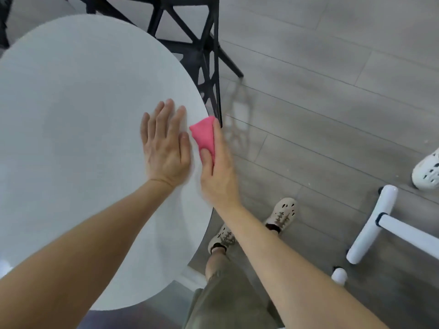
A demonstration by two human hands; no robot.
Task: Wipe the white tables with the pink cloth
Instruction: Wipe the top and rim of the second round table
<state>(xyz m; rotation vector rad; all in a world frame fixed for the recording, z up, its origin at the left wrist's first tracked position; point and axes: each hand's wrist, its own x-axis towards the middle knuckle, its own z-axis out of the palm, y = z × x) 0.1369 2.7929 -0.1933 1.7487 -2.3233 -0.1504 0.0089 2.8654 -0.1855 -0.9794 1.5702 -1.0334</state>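
A round white table point(78, 119) fills the left half of the head view. My left hand point(165, 148) lies flat on its top near the right rim, fingers spread, holding nothing. Just to its right, my right hand point(217, 172) grips a folded pink cloth point(204, 136) at the table's right edge. The cloth pokes out past my thumb and fingers and touches the rim. My right hand looks slightly blurred.
A black lattice chair point(204, 48) stands behind the table at the top. Grey plank floor point(332, 91) spreads to the right. My feet in pale shoes point(281, 213) are below the table's edge. A white chair base point(380, 222) and another person's white shoe point(427, 172) sit at far right.
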